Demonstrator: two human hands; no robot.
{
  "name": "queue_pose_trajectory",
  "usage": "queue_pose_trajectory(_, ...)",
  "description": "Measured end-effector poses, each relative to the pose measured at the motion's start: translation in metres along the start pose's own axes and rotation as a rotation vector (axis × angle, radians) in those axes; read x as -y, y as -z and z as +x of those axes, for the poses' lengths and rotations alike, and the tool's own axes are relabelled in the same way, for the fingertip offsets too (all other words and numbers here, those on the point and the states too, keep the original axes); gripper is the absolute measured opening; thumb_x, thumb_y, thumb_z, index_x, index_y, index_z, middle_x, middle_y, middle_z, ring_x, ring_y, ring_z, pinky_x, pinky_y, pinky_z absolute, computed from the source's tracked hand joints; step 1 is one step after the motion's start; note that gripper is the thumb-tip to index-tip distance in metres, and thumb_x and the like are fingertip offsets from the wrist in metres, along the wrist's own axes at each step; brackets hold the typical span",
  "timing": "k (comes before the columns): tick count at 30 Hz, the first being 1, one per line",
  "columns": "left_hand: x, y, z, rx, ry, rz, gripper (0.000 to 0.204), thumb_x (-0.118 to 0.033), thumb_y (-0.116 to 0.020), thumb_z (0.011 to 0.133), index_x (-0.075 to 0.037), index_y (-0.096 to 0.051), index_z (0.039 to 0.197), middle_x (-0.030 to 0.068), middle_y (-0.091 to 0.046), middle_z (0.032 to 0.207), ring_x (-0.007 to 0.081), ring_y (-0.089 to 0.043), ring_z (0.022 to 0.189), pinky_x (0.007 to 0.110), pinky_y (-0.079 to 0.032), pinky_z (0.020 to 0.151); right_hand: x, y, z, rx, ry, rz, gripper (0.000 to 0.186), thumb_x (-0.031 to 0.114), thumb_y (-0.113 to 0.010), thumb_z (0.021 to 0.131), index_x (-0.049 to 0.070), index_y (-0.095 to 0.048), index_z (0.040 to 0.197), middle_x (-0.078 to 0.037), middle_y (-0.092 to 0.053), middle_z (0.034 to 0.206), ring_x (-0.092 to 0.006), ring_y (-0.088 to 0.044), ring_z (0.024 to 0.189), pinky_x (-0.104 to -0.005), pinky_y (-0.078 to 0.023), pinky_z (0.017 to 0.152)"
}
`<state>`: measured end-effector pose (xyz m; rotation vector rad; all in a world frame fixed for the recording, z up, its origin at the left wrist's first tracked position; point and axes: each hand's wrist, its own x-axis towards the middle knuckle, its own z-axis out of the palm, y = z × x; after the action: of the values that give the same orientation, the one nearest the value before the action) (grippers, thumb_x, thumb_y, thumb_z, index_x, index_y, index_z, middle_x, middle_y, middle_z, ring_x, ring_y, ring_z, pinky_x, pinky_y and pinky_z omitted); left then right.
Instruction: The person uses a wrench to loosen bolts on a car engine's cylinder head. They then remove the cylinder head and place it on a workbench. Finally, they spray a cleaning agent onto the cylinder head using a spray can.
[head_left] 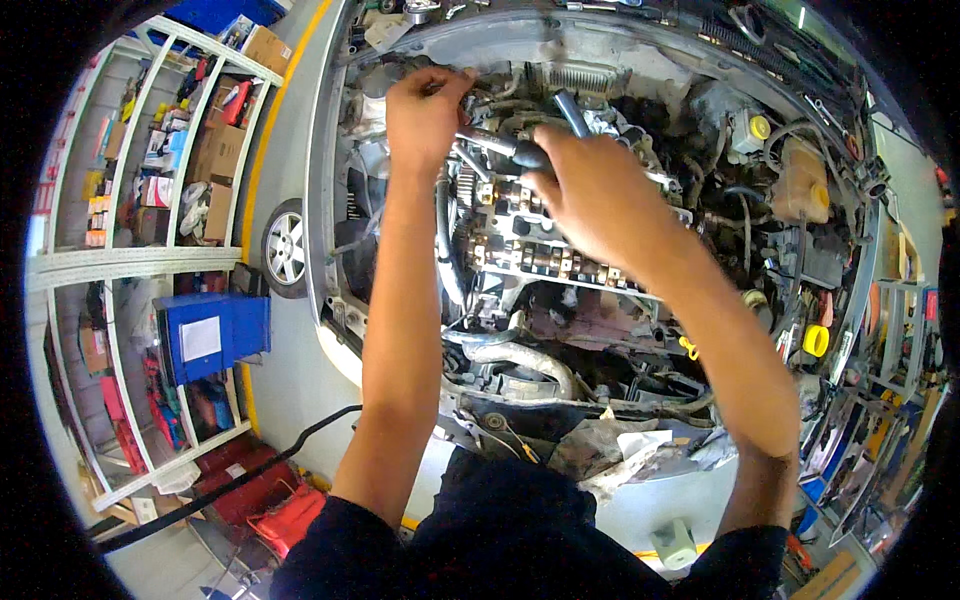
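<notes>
Over the far left of the engine, my left hand (424,112) is closed, fingers curled near hoses and fittings. Whatever it pinches, if anything, is too small to make out. My right hand (603,195) is wrapped round a chrome-shafted tool with a black grip (528,154). Its shaft points left, toward my left wrist. A thick blue-grey metal bar (572,113) sticks up just beyond my right fingers; I cannot tell whether it belongs to the tool. Below both hands lies the opened engine (545,262), its camshafts exposed in two rows.
Coolant tank (800,185) and a yellow-capped reservoir (750,132) stand at the right of the bay. Across the front edge lie rags and paper (610,455). Shelving (140,262) with boxes lines the left, near a wheel (286,247). Loose tools rest along the far edge.
</notes>
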<state>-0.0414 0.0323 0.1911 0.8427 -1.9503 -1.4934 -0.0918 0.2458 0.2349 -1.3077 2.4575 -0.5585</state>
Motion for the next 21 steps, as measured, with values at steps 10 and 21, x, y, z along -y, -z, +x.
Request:
queue_pose_trajectory(10, 0.015, -0.028, 0.000, -0.340, -0.059, -0.224, 0.025, -0.019, -0.082, 0.092, 0.004, -0.072, 0.087, 0.0078, -0.069, 0.070, 0.0143, -0.064, 0.058, 0.030, -0.047, 0.055, -0.072, 0.038, 0.098, 0.023, 0.241, -0.028, 0.073, 0.065, -0.081, 0.085, 0.001, -0.074, 0.119, -0.016, -0.073, 0.113, -0.0295, -0.070, 0.105, -0.0420, -0.054, 0.088)
queue_pose_trajectory(21, 0.001, -0.023, 0.003, -0.109, -0.022, -0.061, 0.026, -0.019, -0.083, 0.089, 0.004, -0.073, 0.088, 0.0056, -0.067, 0.073, 0.0137, -0.062, 0.058, 0.030, -0.050, 0.056, -0.036, 0.000, 0.035, -0.258, -0.081, 0.121, 0.055, 0.063, -0.078, 0.082, 0.009, -0.082, 0.081, -0.014, -0.075, 0.072, -0.0346, -0.076, 0.075, -0.0464, -0.060, 0.078)
